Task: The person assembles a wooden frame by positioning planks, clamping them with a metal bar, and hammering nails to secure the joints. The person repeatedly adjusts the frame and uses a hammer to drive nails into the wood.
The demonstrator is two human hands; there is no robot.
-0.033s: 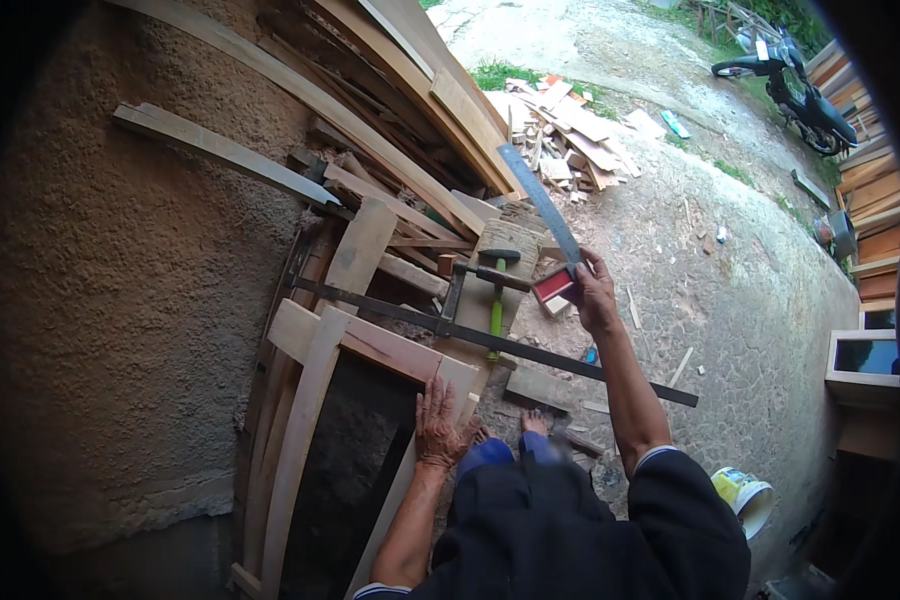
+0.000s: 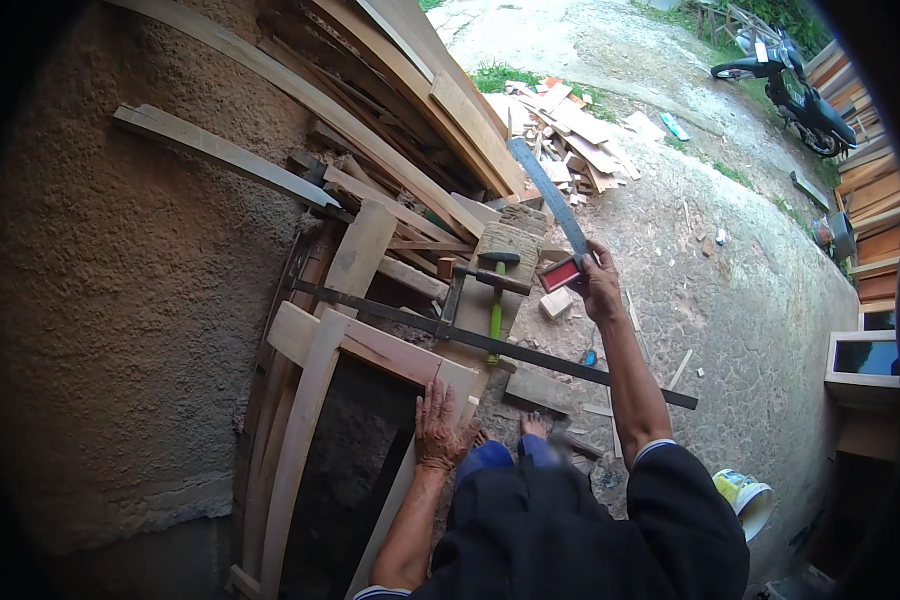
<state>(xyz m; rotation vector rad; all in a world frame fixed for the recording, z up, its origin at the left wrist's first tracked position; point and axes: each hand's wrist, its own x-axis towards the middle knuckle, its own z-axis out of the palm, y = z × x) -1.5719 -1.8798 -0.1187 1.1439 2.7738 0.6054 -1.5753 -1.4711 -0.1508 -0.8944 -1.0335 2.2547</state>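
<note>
Head camera, left of a side-by-side pair; looks steeply down over the wearer's dark shirt (image 2: 570, 530) at the lower edge. Left hand (image 2: 438, 435) and right hand (image 2: 600, 285) fairly near, mid-view. Tipped forward enough, I note, to catch a distant motorbike (image 2: 795, 95), upper right. Wide fisheye: rough wall (image 2: 150, 300) fills the left, wooden frame (image 2: 307, 400) bows, corners black.

The place was an open-air carpentry workshop in a yard, as shown by the stacked planks (image 2: 462, 118) beside a rough wall (image 2: 150, 280), a heap of wood offcuts (image 2: 585, 145), a wooden frame (image 2: 390, 354), a bar clamp (image 2: 550, 360), a green-handled hammer (image 2: 496, 318), a try square (image 2: 550, 198) and a parked motorcycle (image 2: 818, 104).
</note>
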